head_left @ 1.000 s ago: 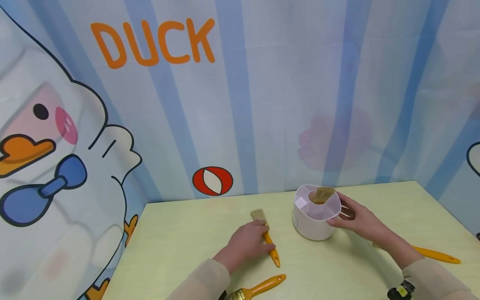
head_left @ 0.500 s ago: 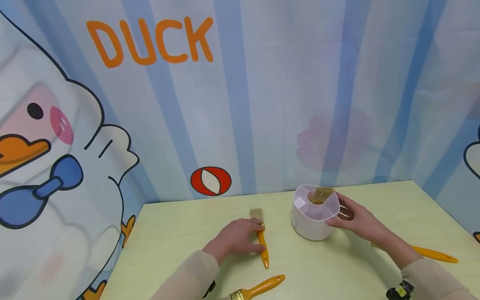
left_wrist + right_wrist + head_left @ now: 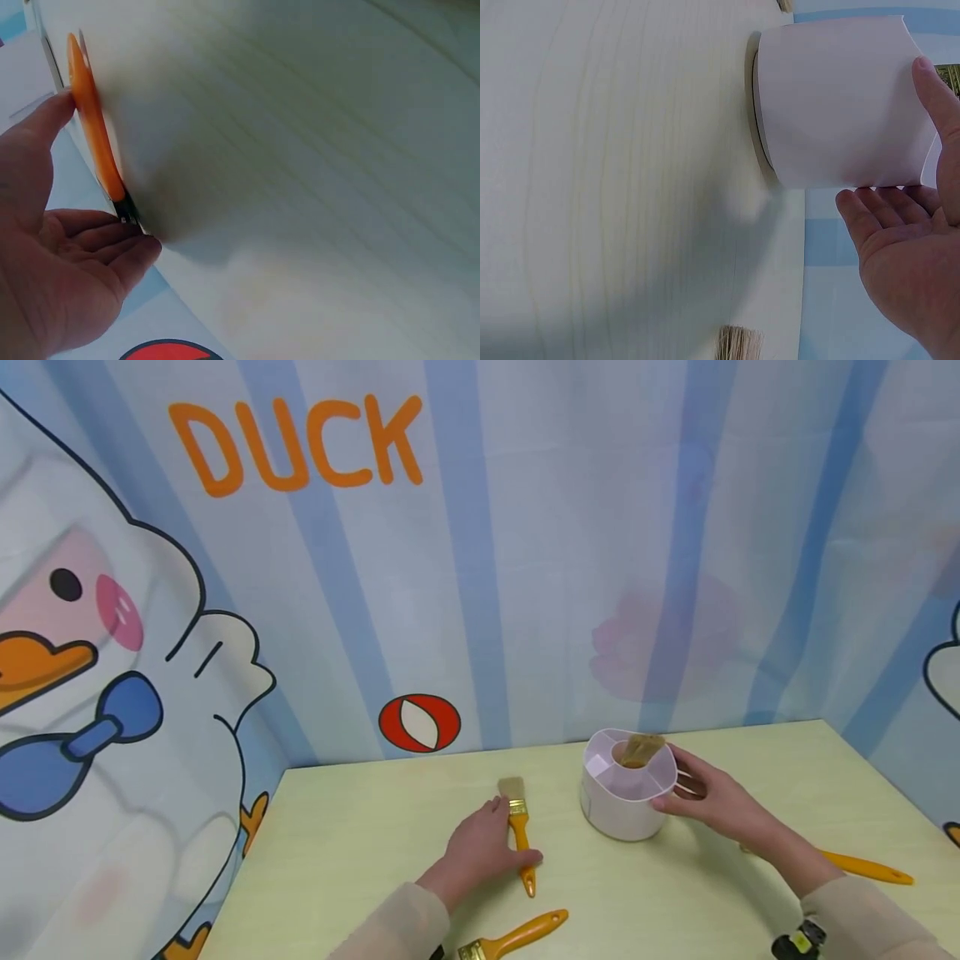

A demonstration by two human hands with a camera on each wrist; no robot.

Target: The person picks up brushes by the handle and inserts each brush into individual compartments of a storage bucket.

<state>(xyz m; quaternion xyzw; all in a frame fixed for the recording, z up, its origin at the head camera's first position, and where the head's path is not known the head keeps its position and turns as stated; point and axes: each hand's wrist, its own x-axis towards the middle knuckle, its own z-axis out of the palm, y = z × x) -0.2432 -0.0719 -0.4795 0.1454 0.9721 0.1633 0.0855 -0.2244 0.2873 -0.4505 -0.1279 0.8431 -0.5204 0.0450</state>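
Note:
In the head view a paintbrush (image 3: 519, 832) with an orange handle lies on the table, bristles pointing away. My left hand (image 3: 477, 843) is at its left side. In the left wrist view its fingers (image 3: 142, 255) extend beside the ferrule, and the thumb touches the orange handle (image 3: 93, 124). To the right stands a white round organizer (image 3: 622, 814) with compartments. Out of its centre well leans a paintbrush, bristles (image 3: 641, 749) up. My right hand (image 3: 716, 797) holds the organizer's right side, thumb at the rim and fingers (image 3: 855, 214) against the wall.
Another orange-handled paintbrush (image 3: 525, 933) lies near the front, partly out of view. A further one (image 3: 862, 865) lies at the right, partly behind my right forearm. The pale wooden table (image 3: 360, 843) ends at a duck-print curtain (image 3: 540, 568).
My left hand and its paintbrush have shifted slightly left. The left fingers have moved off the ferrule to its left side. The right hand keeps its hold on the organizer.

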